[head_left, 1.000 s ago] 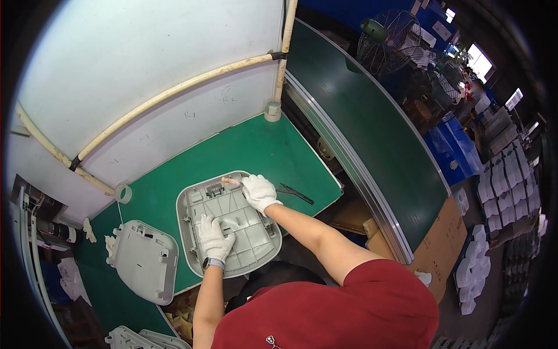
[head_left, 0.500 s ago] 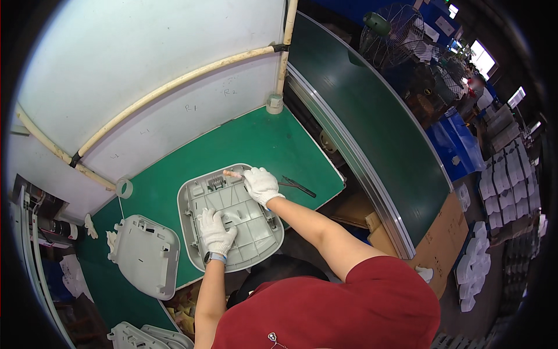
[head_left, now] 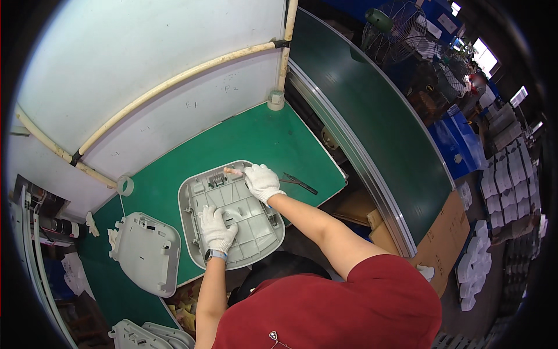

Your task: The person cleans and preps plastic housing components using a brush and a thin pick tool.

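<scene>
A grey plastic housing [head_left: 256, 232], ribbed inside, lies face up on the green mat [head_left: 261, 139]. My left hand [head_left: 216, 228], in a white glove, rests flat on its lower left part and holds it down. My right hand [head_left: 261, 181], also gloved, is at the housing's top edge and grips a small pale tool [head_left: 232, 171] whose tip touches the rim there. A second grey housing [head_left: 145, 253] lies to the left on the mat.
Black pliers [head_left: 299, 182] lie on the mat to the right of my right hand. A roll of tape [head_left: 125, 185] sits at the white partition. A dark conveyor belt [head_left: 378, 128] runs along the right. More grey housings [head_left: 145, 336] are stacked at the lower left.
My right hand has stayed at the housing's top edge with the tool. My left hand has shifted slightly on the housing. The view has tilted a little.
</scene>
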`<action>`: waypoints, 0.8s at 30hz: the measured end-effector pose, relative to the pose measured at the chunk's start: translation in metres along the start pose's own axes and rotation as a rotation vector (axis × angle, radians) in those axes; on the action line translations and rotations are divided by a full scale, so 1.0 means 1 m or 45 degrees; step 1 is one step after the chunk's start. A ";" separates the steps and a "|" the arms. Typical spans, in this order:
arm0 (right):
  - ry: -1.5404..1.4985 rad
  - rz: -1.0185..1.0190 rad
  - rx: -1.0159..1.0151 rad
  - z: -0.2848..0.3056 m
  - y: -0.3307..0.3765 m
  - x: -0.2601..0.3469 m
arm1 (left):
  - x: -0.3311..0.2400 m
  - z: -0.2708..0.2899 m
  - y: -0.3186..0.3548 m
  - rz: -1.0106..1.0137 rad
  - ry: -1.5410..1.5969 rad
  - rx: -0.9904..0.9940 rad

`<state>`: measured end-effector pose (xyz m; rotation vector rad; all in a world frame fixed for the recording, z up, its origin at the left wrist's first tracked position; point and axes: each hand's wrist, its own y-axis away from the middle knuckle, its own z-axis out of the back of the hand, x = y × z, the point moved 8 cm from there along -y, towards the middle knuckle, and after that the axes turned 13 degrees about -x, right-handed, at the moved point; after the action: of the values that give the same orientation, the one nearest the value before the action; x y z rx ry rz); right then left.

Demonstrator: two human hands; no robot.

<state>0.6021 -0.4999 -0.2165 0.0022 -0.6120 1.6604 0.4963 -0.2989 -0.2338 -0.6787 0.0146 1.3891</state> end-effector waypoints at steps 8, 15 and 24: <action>-0.010 0.005 0.026 0.001 -0.002 0.000 | 0.004 -0.006 0.001 0.003 -0.001 0.002; -0.029 0.004 0.014 0.002 0.001 0.000 | 0.003 -0.005 0.003 0.024 -0.029 0.078; -0.021 -0.009 0.024 0.000 0.000 0.000 | 0.002 -0.005 -0.002 0.031 -0.024 0.062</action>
<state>0.6020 -0.4996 -0.2164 0.0313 -0.6080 1.6610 0.5004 -0.2995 -0.2375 -0.6263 0.0416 1.4143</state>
